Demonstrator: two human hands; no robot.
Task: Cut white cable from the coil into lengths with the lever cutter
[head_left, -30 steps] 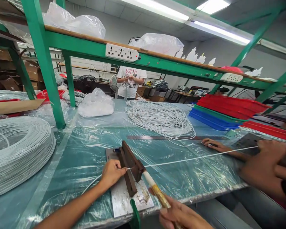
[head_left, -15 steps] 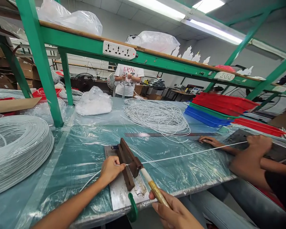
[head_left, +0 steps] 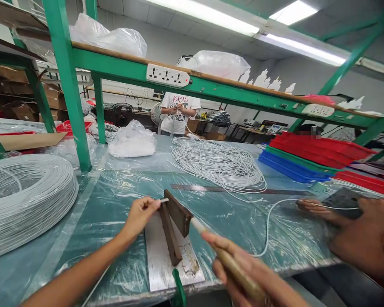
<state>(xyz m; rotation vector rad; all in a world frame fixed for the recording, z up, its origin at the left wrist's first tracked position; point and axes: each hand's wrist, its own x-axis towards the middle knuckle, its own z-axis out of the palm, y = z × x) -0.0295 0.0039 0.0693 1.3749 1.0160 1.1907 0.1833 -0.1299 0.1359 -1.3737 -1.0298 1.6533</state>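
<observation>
My left hand (head_left: 142,216) pinches a white cable, and its short end (head_left: 164,200) sticks out past the fingertips beside the far end of the cutter. The cable's tail (head_left: 97,285) shows below my forearm. My right hand (head_left: 240,264) is wrapped round the handle (head_left: 198,224) of a bench lever cutter, with its brown metal arm (head_left: 178,211) raised and apart from the fixed brown bar (head_left: 170,236). The cutter's metal base plate (head_left: 156,264) lies at the table edge, with a green clamp handle (head_left: 178,288) at its front.
A large cable coil (head_left: 51,196) stands left; a loose cable heap (head_left: 217,164) lies behind a steel ruler (head_left: 198,187). At right, a co-worker's hands (head_left: 377,217) hold a separate curved cable (head_left: 268,230) near stacked trays (head_left: 316,149). A green shelf frame (head_left: 128,64) crosses above.
My right hand has lifted the cutter's arm away from the fixed bar. The cable, earlier stretched through it, is now parted: my left hand moved up with one end, and the co-worker's piece hangs slack.
</observation>
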